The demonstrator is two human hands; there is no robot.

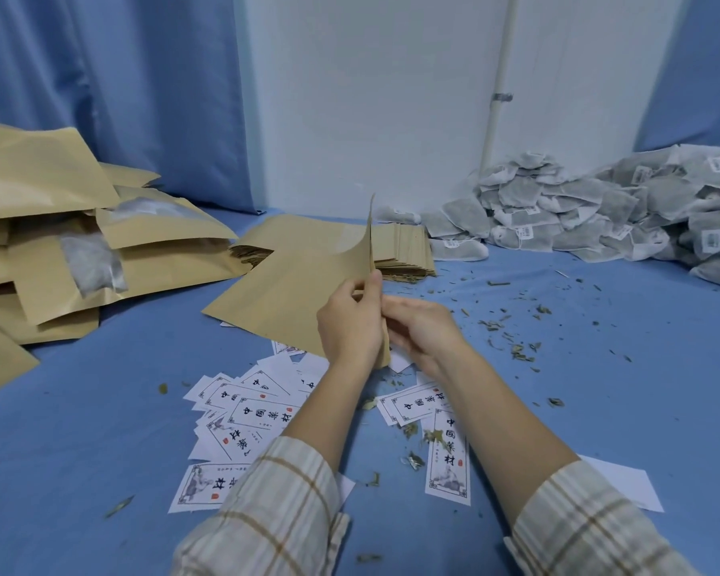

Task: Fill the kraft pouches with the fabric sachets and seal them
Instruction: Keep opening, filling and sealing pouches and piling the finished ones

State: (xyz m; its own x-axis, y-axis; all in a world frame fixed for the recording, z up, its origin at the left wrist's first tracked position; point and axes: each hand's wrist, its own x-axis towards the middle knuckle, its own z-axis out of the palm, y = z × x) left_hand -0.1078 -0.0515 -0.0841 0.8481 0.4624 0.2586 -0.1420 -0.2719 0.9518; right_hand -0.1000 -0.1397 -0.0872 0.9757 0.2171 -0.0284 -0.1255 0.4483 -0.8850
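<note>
An empty kraft pouch point(296, 284) is held up over the middle of the blue surface, its far corner curling upward. My left hand point(350, 322) grips its near edge with thumb on top. My right hand point(420, 330) pinches the same edge from the right side. Behind it lies a flat stack of empty kraft pouches point(400, 251). A heap of grey fabric sachets point(578, 209) with small white tags fills the back right. Filled kraft pouches point(80, 243) with clear windows showing sachets are piled at the left.
White printed label cards point(250, 417) lie scattered on the blue cloth point(100, 451) under my forearms. Dried leaf bits point(512, 338) are strewn to the right. A white wall and blue curtains stand behind.
</note>
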